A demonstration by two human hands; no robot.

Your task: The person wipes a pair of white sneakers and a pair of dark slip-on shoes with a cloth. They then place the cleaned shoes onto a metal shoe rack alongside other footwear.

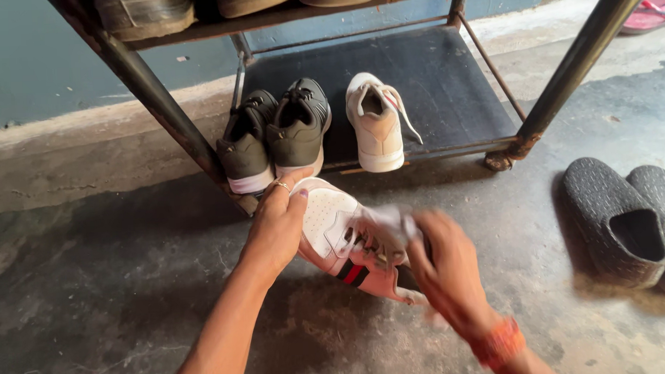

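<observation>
Wiping a pale pink sneaker [334, 231] held just above the floor [93, 291], in front of the shoe rack [432, 80].
Left hand [278, 226] wraps the toe end, fingers curled on it. Right hand [446, 268] pinches a white cloth [389, 222] against the laces; blurred, looks mid-stroke. Matching sneaker [378, 123] sits on the rack's bottom shelf beside a dark olive pair [275, 134]; grey slip-ons [632, 221] lie off right. Next likely needs turning the shoe to reach its unwiped sides.
</observation>
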